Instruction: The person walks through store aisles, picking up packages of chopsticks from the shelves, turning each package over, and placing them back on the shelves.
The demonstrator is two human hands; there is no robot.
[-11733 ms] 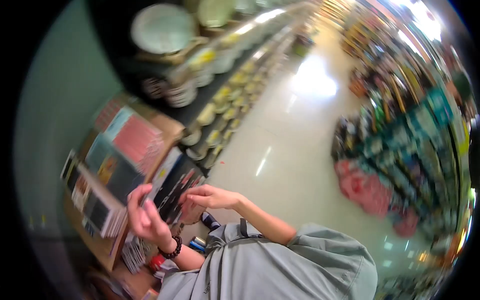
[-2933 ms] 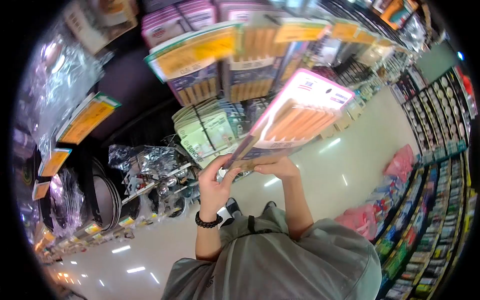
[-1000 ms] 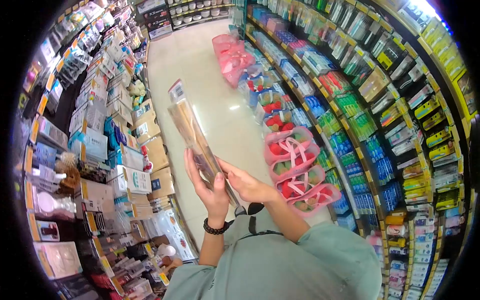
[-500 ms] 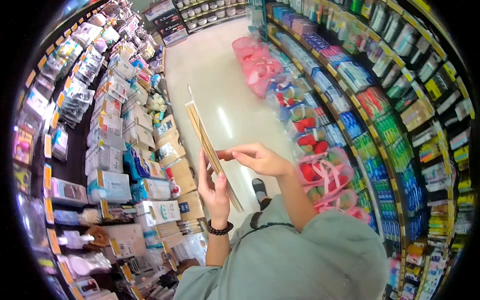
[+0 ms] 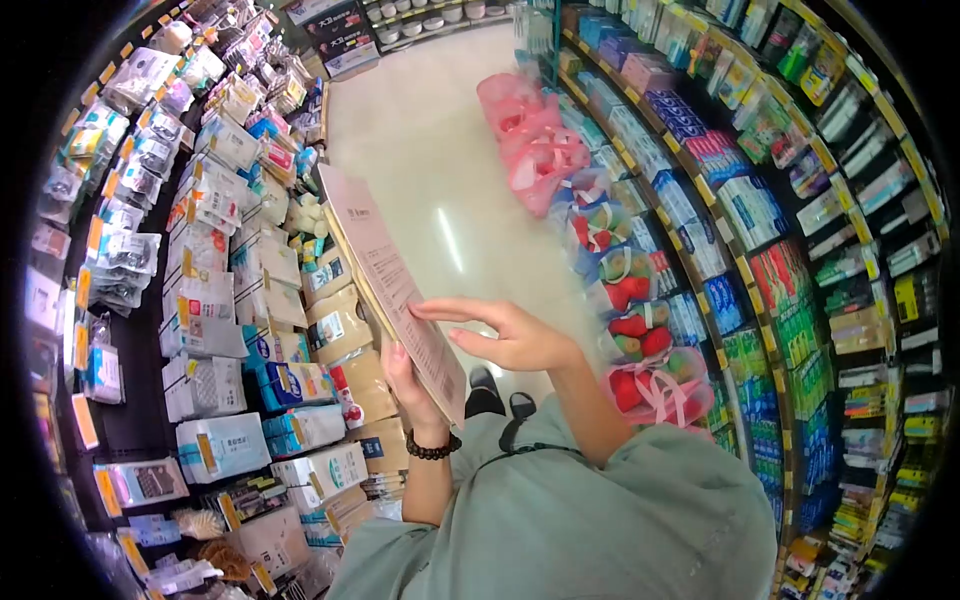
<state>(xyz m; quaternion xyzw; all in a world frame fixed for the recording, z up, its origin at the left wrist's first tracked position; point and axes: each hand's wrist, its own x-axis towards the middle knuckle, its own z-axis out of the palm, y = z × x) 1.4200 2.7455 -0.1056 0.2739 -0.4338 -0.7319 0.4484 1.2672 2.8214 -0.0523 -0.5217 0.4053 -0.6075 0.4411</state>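
1. Fingers [image 5: 399, 354] of the left hand [image 5: 422, 405] grip the flat package [image 5: 388, 270] at its left edge, toward its lower end.
2. Seen edge-on in the previous frame, it now shows a pale, printed face.
3. Its long axis slants, the far end pointing up the aisle floor [image 5: 420, 120] and leftward, the near end beside the shirt [image 5: 590, 510].
4. Extended, ungripping right hand [image 5: 520, 335] fingertips meet that face.

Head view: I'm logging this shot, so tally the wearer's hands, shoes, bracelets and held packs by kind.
Left hand and right hand: 2
Shoes: 2
Bracelet: 1
Held pack: 1
Total: 6
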